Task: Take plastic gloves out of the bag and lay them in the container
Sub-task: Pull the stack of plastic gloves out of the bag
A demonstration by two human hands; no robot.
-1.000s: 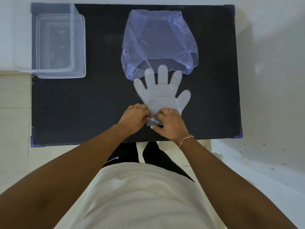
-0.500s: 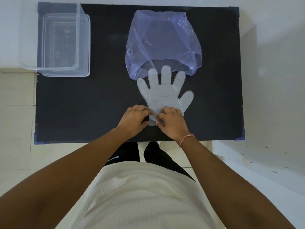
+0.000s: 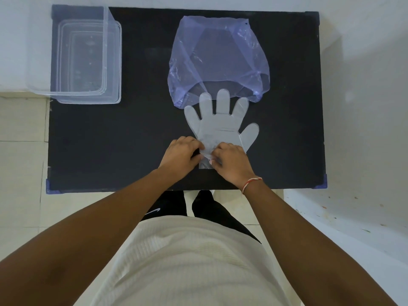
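Observation:
A clear plastic glove (image 3: pixel 219 121) lies flat on the black table (image 3: pixel 136 133), its fingers pointing away from me and its fingertips overlapping the mouth of a translucent purple bag (image 3: pixel 218 56). My left hand (image 3: pixel 182 154) and my right hand (image 3: pixel 230 161) both pinch the glove's cuff near the table's front edge, and the cuff is crumpled between them. A clear rectangular container (image 3: pixel 86 58) stands at the table's far left corner, with nothing visible inside.
The table's front edge runs just behind my wrists. White wall rises at the back and the right, and pale floor tiles lie to the left and below.
Both hands have stayed on the glove's cuff, working it slightly. The view has shifted a little, so the table sits further right and lower in the frame.

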